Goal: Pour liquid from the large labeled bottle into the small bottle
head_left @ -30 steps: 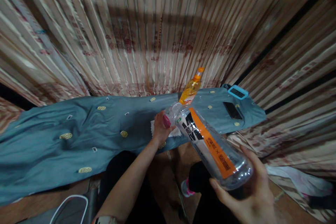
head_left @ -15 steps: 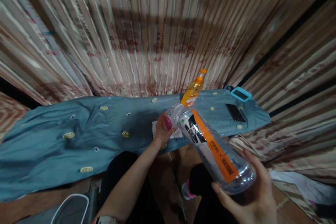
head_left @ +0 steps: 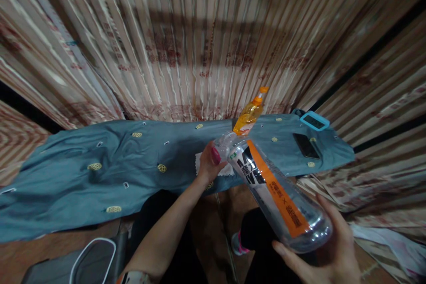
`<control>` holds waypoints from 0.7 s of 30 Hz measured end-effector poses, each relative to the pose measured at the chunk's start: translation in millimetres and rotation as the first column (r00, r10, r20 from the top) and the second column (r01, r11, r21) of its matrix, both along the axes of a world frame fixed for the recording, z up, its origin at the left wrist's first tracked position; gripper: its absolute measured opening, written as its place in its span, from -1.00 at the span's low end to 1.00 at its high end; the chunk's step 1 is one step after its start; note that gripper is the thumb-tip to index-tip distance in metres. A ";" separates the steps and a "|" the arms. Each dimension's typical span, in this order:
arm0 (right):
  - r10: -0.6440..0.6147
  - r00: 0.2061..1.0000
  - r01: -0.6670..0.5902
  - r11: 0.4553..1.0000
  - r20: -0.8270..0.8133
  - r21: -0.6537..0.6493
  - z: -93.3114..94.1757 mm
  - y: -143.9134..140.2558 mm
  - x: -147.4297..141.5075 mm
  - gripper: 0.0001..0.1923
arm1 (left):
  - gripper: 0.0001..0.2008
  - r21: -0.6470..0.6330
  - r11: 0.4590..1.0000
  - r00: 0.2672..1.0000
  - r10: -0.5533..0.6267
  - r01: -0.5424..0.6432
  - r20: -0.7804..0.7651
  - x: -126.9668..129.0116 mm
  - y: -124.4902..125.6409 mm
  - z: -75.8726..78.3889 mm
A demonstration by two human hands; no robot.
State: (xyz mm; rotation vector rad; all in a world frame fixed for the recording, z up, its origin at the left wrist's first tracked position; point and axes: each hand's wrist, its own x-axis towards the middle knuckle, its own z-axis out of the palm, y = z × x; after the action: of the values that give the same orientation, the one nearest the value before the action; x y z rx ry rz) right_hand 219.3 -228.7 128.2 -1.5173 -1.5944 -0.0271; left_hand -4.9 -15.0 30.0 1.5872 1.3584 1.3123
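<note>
My right hand (head_left: 324, 253) grips the base of a large clear plastic bottle (head_left: 276, 191) with a black, white and orange label, tilted so its neck points away toward the table. My left hand (head_left: 210, 163) is closed around the bottle's neck and cap end, with a painted thumbnail showing. Under the left hand lies a small white cloth or tissue (head_left: 216, 166) on the blue-grey tablecloth (head_left: 100, 173). Just behind the neck stands a smaller orange bottle (head_left: 249, 114) with an orange cap.
A black phone (head_left: 306, 145) and a blue-framed device (head_left: 314, 121) lie at the table's right end. Striped curtains (head_left: 199, 44) hang behind and to the right. A white-rimmed object (head_left: 89, 259) sits low left. My legs and a shoe (head_left: 238, 242) are below.
The view has shifted slightly, so everything sits a little further right and lower. Both hands keep the same hold on the bottle; nothing was let go.
</note>
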 end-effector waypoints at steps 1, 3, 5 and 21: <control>0.008 1.000 -0.008 1.000 0.002 0.007 1.1 0.4 -0.9 0.10 | -0.20 -0.007 1.000 1.000 0.005 -0.005 0.002 0.4 -0.1 -0.6; 0.011 1.000 -0.011 1.000 0.008 0.009 3.0 1.0 -3.8 0.09 | -0.19 -0.016 1.000 1.000 0.009 -0.009 0.008 1.8 -0.7 -1.1; -0.018 0.999 0.018 1.000 -0.034 -0.004 3.4 0.8 -7.2 0.08 | -0.18 -0.014 1.000 1.000 0.008 -0.008 0.014 3.6 -1.5 -0.4; 0.058 0.997 -0.057 0.998 -0.044 0.038 -1.6 9.3 -1.6 0.07 | -0.18 0.008 0.999 0.999 0.036 -0.036 0.007 8.3 -3.5 6.1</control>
State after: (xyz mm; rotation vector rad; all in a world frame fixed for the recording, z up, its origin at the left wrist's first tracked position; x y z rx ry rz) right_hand 217.7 -219.5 126.6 -1.4333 -1.5922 0.0098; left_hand 3.4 -18.5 36.1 1.5686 1.3850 1.3454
